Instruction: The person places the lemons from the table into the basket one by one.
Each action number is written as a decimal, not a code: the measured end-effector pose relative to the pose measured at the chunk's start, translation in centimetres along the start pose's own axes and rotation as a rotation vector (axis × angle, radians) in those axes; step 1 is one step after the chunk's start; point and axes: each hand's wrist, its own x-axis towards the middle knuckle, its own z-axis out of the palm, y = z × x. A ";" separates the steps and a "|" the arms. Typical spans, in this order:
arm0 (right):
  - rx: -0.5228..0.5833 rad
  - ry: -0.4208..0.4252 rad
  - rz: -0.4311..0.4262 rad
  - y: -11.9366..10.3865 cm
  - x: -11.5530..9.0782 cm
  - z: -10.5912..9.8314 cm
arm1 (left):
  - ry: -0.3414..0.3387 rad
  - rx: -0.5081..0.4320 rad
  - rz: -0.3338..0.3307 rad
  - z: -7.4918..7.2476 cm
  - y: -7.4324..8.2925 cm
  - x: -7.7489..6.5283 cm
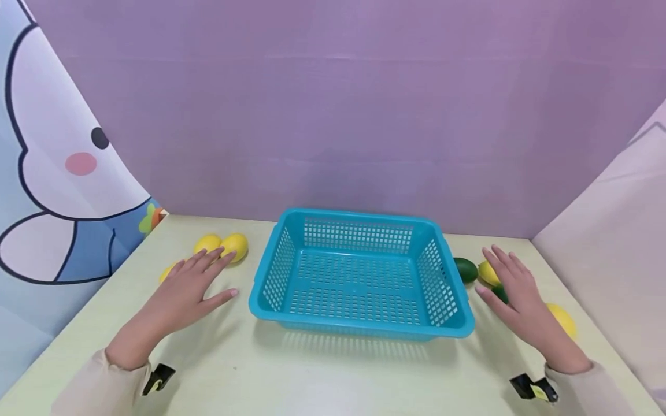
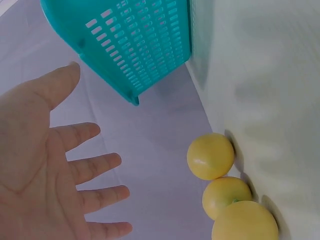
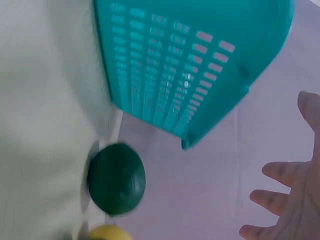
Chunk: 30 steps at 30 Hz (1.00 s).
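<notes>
A blue-green plastic basket (image 1: 359, 330) with slotted walls stands upright on the table, nothing inside it. My left hand (image 1: 179, 297) hovers left of the basket, fingers spread and holding nothing. Beyond those fingers lie two yellow fruits, one nearer the basket (image 1: 236, 248) and another beside it (image 1: 207, 242); a third (image 1: 165, 273) is partly hidden by the hand. To the basket's right my right hand (image 1: 520, 300) is raised with extended fingers, also holding nothing. Around it lie a dark green fruit (image 1: 465, 270), a lemon (image 1: 487, 274), a mostly covered green fruit (image 1: 500, 293) and another yellow fruit (image 1: 562, 320).
The pale table (image 1: 322, 381) runs back to a purple cloth wall (image 1: 343, 127). A cartoon-printed cloth (image 1: 57, 190) hangs along the left side, and a whitish one (image 1: 619, 219) along the right. Black straps (image 1: 158, 378) show at both wrists.
</notes>
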 end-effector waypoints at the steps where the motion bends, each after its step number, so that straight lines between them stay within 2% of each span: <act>1: 0.025 -0.006 -0.003 -0.1 0.3 0.3 | 0.001 0.001 0.001 0.0 -0.1 0.0; 10: 0.255 -0.042 0.067 -0.9 1.8 1.5 | -0.009 -0.002 -0.026 -0.1 -0.5 0.1; 17: 0.296 -0.117 0.157 -0.9 1.9 2.2 | -0.017 -0.004 -0.035 -0.3 -1.0 0.5; 24: 0.385 -0.132 0.206 -1.5 2.3 2.5 | -0.006 0.000 -0.054 -0.5 -1.6 1.0; 30: 0.463 -0.152 0.327 -2.3 2.6 2.7 | -0.003 -0.018 -0.089 -0.3 -2.8 1.1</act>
